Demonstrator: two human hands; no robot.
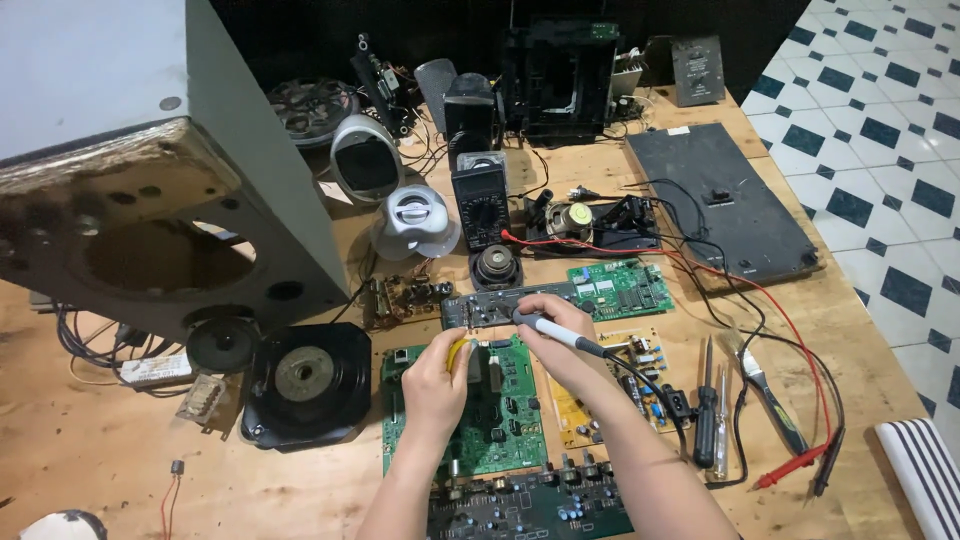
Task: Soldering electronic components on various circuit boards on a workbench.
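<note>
Right hand grip clamped on grey-handled soldering iron, tip at long dark circuit strip. Left hand pinches yellow wire above green circuit board on wooden desk.

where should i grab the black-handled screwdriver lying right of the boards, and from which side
Take the screwdriver by its thick black handle, the end nearer you, coming straight down from above. It lies flat on the wooden table, shaft pointing away, with a slimmer driver close on its right and a black cable on its left, so a pinch from above probably fits best. Both hands are busy: the right hand holds a soldering iron.
</note>
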